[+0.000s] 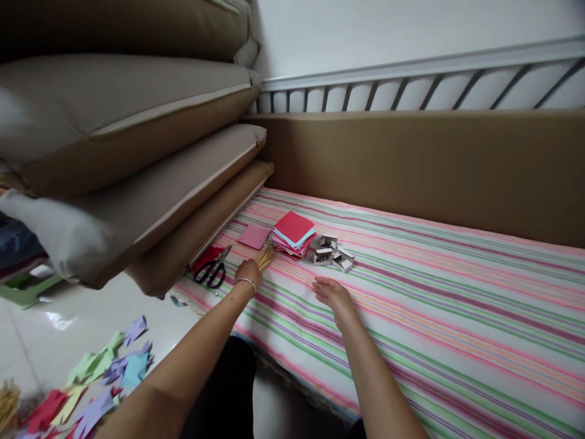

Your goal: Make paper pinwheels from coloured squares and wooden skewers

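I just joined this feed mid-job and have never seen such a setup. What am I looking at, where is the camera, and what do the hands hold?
There is no machine: a person works with bare hands, filmed by one camera on their head, looking forward and down. The left hand grips a bundle of thin sticks. The right hand lies open on the striped sheet, holding nothing. On the sheet lie scissors, a pink sheet, a paper stack and small boxes. Cushions are piled at the left; paper scraps lie on the floor.
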Action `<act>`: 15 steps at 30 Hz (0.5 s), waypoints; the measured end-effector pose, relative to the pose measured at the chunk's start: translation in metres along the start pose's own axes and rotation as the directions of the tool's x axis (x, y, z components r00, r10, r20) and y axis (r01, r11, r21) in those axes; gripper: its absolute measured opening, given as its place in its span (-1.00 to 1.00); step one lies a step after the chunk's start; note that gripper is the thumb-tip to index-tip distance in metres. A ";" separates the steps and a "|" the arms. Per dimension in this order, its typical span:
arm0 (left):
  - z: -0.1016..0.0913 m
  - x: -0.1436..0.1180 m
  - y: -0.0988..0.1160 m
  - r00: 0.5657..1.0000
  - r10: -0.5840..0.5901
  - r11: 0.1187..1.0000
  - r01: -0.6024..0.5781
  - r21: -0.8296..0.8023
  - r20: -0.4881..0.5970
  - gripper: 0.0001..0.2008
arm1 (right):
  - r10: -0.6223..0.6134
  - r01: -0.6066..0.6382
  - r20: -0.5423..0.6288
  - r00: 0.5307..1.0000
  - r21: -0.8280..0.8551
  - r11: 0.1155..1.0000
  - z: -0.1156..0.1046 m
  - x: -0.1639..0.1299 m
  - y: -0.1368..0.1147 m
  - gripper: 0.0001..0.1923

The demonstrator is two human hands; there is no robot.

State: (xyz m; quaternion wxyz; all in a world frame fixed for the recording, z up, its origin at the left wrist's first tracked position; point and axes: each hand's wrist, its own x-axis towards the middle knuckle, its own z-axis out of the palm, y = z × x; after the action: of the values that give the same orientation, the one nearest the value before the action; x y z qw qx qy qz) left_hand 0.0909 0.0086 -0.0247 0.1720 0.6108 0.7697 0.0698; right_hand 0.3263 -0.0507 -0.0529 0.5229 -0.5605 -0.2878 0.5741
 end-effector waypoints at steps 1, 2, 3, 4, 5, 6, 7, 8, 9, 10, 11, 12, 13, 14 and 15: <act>0.002 -0.003 0.002 1.000 0.008 1.000 -0.008 0.003 -0.027 -0.73 | 0.006 -0.006 0.000 1.000 -0.004 1.000 0.000 0.001 0.000 -0.74; 0.004 -0.006 0.004 0.998 0.017 1.000 -0.017 0.004 -0.055 -0.71 | 0.011 -0.011 0.001 1.000 -0.009 1.000 0.000 0.001 0.000 -0.74; 0.005 -0.010 0.006 0.996 0.027 1.000 -0.026 0.003 -0.084 -0.69 | 0.016 -0.016 0.003 1.000 -0.014 1.000 0.001 0.001 0.000 -0.73; 0.006 -0.014 0.006 0.993 0.039 0.999 -0.039 0.001 -0.114 -0.66 | 0.020 -0.020 0.005 1.000 -0.018 1.000 0.001 0.001 0.001 -0.72; 0.006 -0.019 0.005 0.988 0.056 0.998 -0.057 -0.002 -0.144 -0.62 | 0.023 -0.023 0.007 1.000 -0.023 0.999 0.001 0.001 0.001 -0.72; 0.004 -0.024 0.003 0.981 0.081 0.997 -0.083 -0.007 -0.174 -0.57 | 0.025 -0.025 0.008 1.000 -0.027 0.999 0.001 0.001 0.001 -0.72; 0.002 -0.029 -0.003 0.973 0.113 0.993 -0.118 -0.014 -0.203 -0.53 | 0.028 -0.027 0.008 1.000 -0.031 0.999 0.001 0.001 0.001 -0.72; -0.002 -0.035 -0.011 0.962 0.149 0.987 -0.158 -0.021 -0.230 -0.52 | 0.030 -0.029 0.007 1.000 -0.034 0.999 0.001 0.000 0.001 -0.72; -0.007 -0.041 -0.022 0.949 0.184 0.980 -0.198 -0.029 -0.256 -0.54 | 0.031 -0.031 0.007 0.999 -0.037 0.999 0.001 0.000 0.001 -0.72; -0.011 -0.048 -0.035 0.936 0.212 0.972 -0.231 -0.037 -0.281 -0.59 | 0.033 -0.033 0.007 0.999 -0.038 0.999 0.001 -0.001 0.001 -0.72; -0.015 -0.054 -0.051 0.926 0.224 0.967 -0.249 -0.044 -0.305 -0.65 | 0.032 -0.032 0.009 0.999 -0.038 0.999 0.000 -0.001 0.001 -0.73; -0.018 -0.060 -0.068 0.919 0.219 0.967 -0.249 -0.052 -0.327 -0.71 | 0.029 -0.029 0.012 0.999 -0.039 0.999 0.000 -0.002 0.001 -0.72; -0.020 -0.065 -0.085 0.917 0.202 0.970 -0.235 -0.059 -0.343 -0.75 | 0.025 -0.024 0.016 1.000 -0.042 0.999 0.000 -0.002 0.001 -0.72; -0.020 -0.069 -0.100 0.919 0.178 0.975 -0.214 -0.065 -0.352 -0.78 | 0.021 -0.020 0.020 1.000 -0.047 0.999 0.000 -0.003 0.002 -0.73; -0.019 -0.072 -0.114 0.922 0.155 0.979 -0.191 -0.068 -0.355 -0.79 | 0.019 -0.018 0.023 1.000 -0.054 0.998 0.001 -0.003 0.002 -0.73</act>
State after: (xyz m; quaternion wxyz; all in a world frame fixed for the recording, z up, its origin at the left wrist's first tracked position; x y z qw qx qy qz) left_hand -0.0057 -0.0863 -0.0306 0.0571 0.6448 0.7264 0.2308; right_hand 0.3245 -0.0540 -0.0539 0.4989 -0.5702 -0.3042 0.5774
